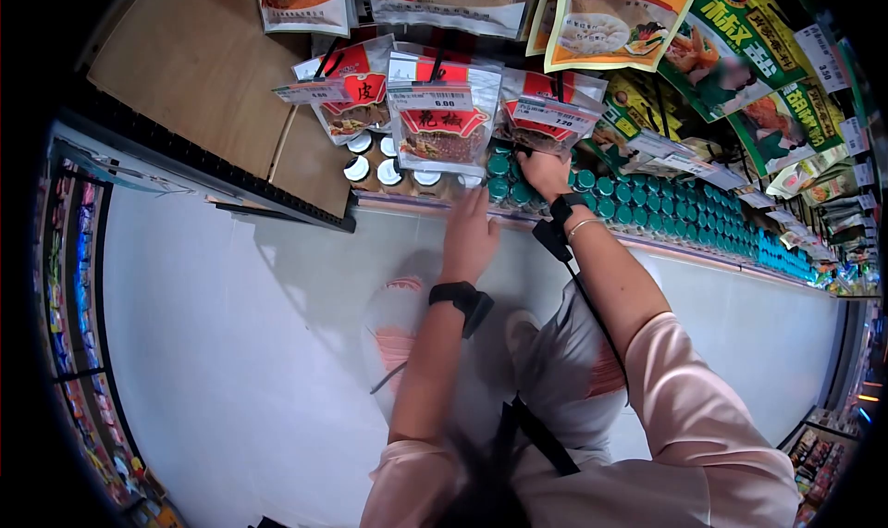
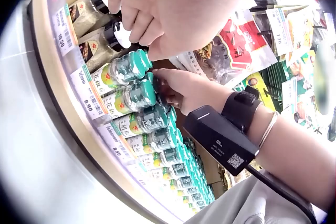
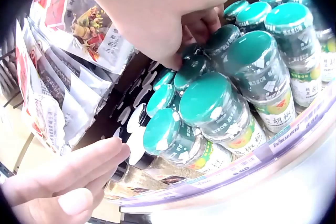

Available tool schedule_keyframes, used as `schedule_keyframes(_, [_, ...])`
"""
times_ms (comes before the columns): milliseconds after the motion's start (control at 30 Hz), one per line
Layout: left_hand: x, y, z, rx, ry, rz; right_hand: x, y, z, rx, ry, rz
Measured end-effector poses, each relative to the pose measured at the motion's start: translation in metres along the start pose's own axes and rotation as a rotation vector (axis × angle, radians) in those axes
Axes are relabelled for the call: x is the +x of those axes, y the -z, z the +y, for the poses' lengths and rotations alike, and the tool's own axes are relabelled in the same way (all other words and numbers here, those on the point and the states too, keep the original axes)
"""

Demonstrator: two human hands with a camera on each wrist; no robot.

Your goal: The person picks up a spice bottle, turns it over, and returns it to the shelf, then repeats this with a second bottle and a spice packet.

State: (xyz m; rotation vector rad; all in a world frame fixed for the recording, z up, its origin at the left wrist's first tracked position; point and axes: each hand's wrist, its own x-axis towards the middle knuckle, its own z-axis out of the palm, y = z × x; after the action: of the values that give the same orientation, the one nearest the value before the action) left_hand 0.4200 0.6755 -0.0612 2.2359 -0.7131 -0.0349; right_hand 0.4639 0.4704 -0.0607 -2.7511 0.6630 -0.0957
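In the head view, my right hand point(image 1: 546, 172) reaches in among green-capped jars point(image 1: 498, 188) under the hanging packets. Its thumb and bent fingers point(image 3: 202, 24) go down around shaded caps behind the front row in the right wrist view; whether they grip a jar is hidden. My left hand point(image 1: 470, 236) is at the shelf edge, left of the right one, by the white-capped jars point(image 1: 388, 172). In the right wrist view, the left hand point(image 3: 68, 182) has extended fingers, with the tips beside a white cap point(image 3: 137, 148). No object shows in it.
Red-and-white spice packets point(image 1: 439, 121) with price tags hang just above the jars. Yellow and green packets point(image 1: 740, 47) hang to the right. A price-label strip point(image 2: 86, 92) runs along the shelf front. A bare wooden shelf point(image 1: 203, 93) lies left, and pale floor point(image 1: 213, 324) below.
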Motion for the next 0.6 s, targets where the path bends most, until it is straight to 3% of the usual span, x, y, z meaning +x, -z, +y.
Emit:
schedule_keyframes(133, [-0.001, 0.001, -0.006, 0.026, 0.011, -0.010, -0.003, 0.000, -0.004, 0.011, 0.008, 0.003])
schedule_keyframes(267, [0.000, 0.008, -0.004, 0.029, 0.080, -0.090, -0.007, -0.004, 0.007, 0.121, 0.169, -0.020])
schedule_keyframes(367, [0.001, 0.009, 0.002, 0.018, 0.091, -0.117, -0.020, 0.009, 0.015, 0.126, 0.110, -0.266])
schedule_keyframes(400, [0.001, 0.007, 0.004, 0.008, 0.080, -0.124, -0.026, 0.016, 0.015, 0.088, 0.159, -0.222])
schedule_keyframes(600, [-0.002, -0.007, 0.015, -0.060, 0.029, -0.041, -0.048, 0.049, 0.019, 0.280, 0.035, -0.514])
